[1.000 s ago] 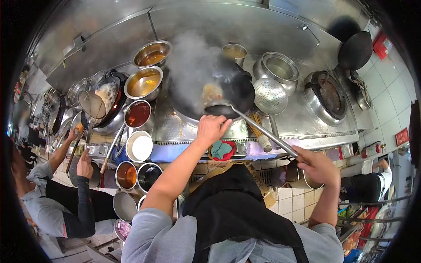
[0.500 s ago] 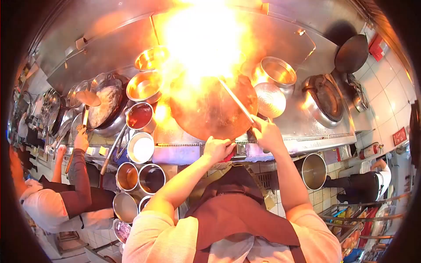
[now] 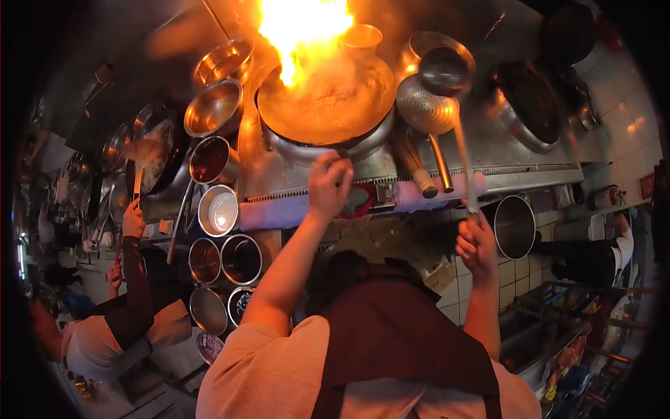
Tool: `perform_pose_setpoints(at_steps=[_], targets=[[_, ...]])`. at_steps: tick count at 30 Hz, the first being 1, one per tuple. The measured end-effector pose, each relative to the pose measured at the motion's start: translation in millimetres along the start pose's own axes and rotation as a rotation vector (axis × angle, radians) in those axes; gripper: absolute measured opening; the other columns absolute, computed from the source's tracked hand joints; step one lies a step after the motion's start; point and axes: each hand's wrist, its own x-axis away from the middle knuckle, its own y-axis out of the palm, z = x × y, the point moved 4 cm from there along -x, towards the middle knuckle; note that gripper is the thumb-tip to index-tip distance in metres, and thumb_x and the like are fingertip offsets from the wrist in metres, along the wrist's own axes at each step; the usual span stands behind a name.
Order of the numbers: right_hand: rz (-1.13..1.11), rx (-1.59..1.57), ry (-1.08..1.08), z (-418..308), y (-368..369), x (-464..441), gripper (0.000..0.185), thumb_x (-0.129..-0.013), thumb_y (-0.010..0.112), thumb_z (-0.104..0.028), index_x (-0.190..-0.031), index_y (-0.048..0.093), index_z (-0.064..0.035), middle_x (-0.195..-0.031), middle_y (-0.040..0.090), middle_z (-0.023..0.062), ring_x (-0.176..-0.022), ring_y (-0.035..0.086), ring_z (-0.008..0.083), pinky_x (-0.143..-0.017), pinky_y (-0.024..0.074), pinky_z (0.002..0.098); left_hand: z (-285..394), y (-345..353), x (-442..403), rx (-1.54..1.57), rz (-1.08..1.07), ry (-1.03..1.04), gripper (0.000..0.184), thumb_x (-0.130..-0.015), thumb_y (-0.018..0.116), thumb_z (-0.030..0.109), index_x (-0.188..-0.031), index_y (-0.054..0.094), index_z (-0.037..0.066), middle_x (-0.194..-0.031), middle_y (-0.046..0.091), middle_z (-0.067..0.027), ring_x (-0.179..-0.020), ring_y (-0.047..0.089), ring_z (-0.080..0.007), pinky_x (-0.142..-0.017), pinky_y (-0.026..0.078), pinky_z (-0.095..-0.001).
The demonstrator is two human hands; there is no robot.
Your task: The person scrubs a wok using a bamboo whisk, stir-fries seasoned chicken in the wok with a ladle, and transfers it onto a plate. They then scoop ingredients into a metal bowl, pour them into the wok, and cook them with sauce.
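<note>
A tall bright flame (image 3: 303,31) rises over the back left of the large wok (image 3: 328,115), where food shows dimly through the glow. My left hand (image 3: 329,183) is closed at the wok's near rim; whatever its curled fingers grip is hidden. Further right, my right hand (image 3: 477,241) is wrapped round the handle of a long ladle (image 3: 444,71). The ladle's dark bowl is up over the perforated strainer (image 3: 426,105), away from the wok. Beneath the strainer lies a bamboo brush (image 3: 419,171).
Metal bowls (image 3: 215,108) and containers of sauce (image 3: 211,159) line the left of the wok. Another wok (image 3: 527,105) sits at the right. A co-worker's hand (image 3: 133,220) holds a ladle at the far left. Behind the right hand is an empty pot (image 3: 514,227).
The flame has shrunk and shifted up and left in view, and the scene is darker. My right hand has moved right, lifting the ladle out of the wok. The co-worker's hands have shifted too.
</note>
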Motion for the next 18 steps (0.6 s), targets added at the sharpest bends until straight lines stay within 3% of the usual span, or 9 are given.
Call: perform_pose_setpoints(at_steps=[3, 5, 6, 7, 9, 11, 14, 16, 18], targets=[[0.256, 0.132, -0.066, -10.9, -47.6, 54.1, 0.046, -0.095, 0.044, -0.014, -0.139, 0.032, -0.0150, -0.069, 0.042, -0.0005, -0.042, 0.037, 0.0043, -0.037, 0.0341, 0.0199, -9.1, 38.4, 97.3, 0.129, -0.743, -0.277, 0.017, -0.083, 0.062, 0.021, -0.083, 0.062, 0.004, -0.091, 0.060, -0.0132, -0.087, 0.057, -0.0312, -0.077, 0.046, -0.0362], [0.480, 0.249, -0.049, -28.2, -67.4, 96.5, 0.046, -0.094, 0.046, -0.013, -0.137, 0.032, -0.0130, -0.067, 0.041, -0.0016, -0.040, 0.035, 0.0045, -0.035, 0.0313, 0.0205, -25.7, 63.1, 167.5, 0.303, -0.804, -0.268, 0.019, -0.082, 0.062, 0.020, -0.095, 0.061, 0.006, -0.099, 0.060, -0.0138, -0.095, 0.056, -0.0327, -0.083, 0.045, -0.0376], [0.586, 0.355, -0.017, -32.3, -81.4, 114.1, 0.046, -0.093, 0.047, -0.012, -0.137, 0.033, -0.0128, -0.066, 0.041, -0.0016, -0.040, 0.036, 0.0052, -0.035, 0.0313, 0.0210, -30.9, 65.4, 196.8, 0.181, -0.885, -0.413, 0.034, -0.082, 0.061, 0.017, -0.115, 0.055, 0.009, -0.113, 0.058, -0.0166, -0.107, 0.053, -0.0344, -0.092, 0.043, -0.0381], [0.711, 0.451, 0.023, -35.6, -100.0, 133.6, 0.046, -0.092, 0.047, -0.012, -0.136, 0.033, -0.0126, -0.065, 0.042, -0.0017, -0.040, 0.036, 0.0060, -0.035, 0.0314, 0.0215, -63.2, 83.5, 245.0, 0.167, -0.997, -0.385, 0.050, -0.081, 0.058, 0.014, -0.130, 0.045, 0.010, -0.125, 0.052, -0.0179, -0.117, 0.049, -0.0340, -0.099, 0.039, -0.0377], [0.855, 0.817, 0.068, -45.4, -129.0, 159.4, 0.039, -0.089, 0.050, -0.012, -0.126, 0.042, -0.0102, -0.062, 0.045, 0.0004, -0.040, 0.040, 0.0093, -0.036, 0.0329, 0.0264, -128.7, 85.9, 334.7, -0.045, -1.442, -0.571, 0.044, -0.081, 0.054, 0.018, -0.124, 0.052, 0.008, -0.126, 0.051, -0.0198, -0.116, 0.049, -0.0346, -0.098, 0.040, -0.0403], [1.002, 1.090, 0.082, -51.6, -166.9, 168.2, 0.026, -0.085, 0.053, -0.013, -0.111, 0.050, -0.0063, -0.062, 0.050, 0.0057, -0.039, 0.044, 0.0154, -0.038, 0.0353, 0.0325, -235.9, 86.8, 453.0, -0.293, -1.742, -0.446, 0.039, -0.082, 0.054, 0.025, -0.115, 0.058, 0.005, -0.117, 0.057, -0.0208, -0.107, 0.057, -0.0339, -0.093, 0.045, -0.0399], [1.061, 1.163, 0.157, -45.6, -263.1, 161.2, 0.014, -0.083, 0.053, -0.011, -0.095, 0.051, -0.0044, -0.055, 0.045, 0.0034, -0.039, 0.045, 0.0146, -0.034, 0.0327, 0.0303, -166.3, 39.0, 374.4, -0.092, -1.600, -0.480, 0.036, -0.083, 0.055, 0.023, -0.114, 0.058, 0.003, -0.108, 0.061, -0.0181, -0.096, 0.062, -0.0313, -0.083, 0.051, -0.0385], [1.149, 1.117, 0.216, -36.9, -310.5, 144.1, 0.010, -0.081, 0.052, -0.010, -0.089, 0.052, -0.0035, -0.054, 0.047, 0.0061, -0.038, 0.045, 0.0181, -0.035, 0.0336, 0.0332, -130.6, 26.1, 335.9, 0.247, -1.233, -0.889, 0.033, -0.084, 0.057, 0.018, -0.112, 0.058, 0.001, -0.101, 0.063, -0.0138, -0.086, 0.063, -0.0240, -0.072, 0.054, -0.0329], [1.187, 1.114, 0.209, -23.8, -341.7, 114.2, 0.009, -0.080, 0.052, -0.008, -0.087, 0.052, -0.0030, -0.054, 0.049, 0.0075, -0.038, 0.045, 0.0197, -0.036, 0.0339, 0.0345, -123.0, 28.0, 314.7, 0.214, -1.174, -0.994, 0.032, -0.084, 0.057, 0.016, -0.112, 0.058, 0.001, -0.099, 0.062, -0.0125, -0.084, 0.062, -0.0202, -0.071, 0.054, -0.0309]])
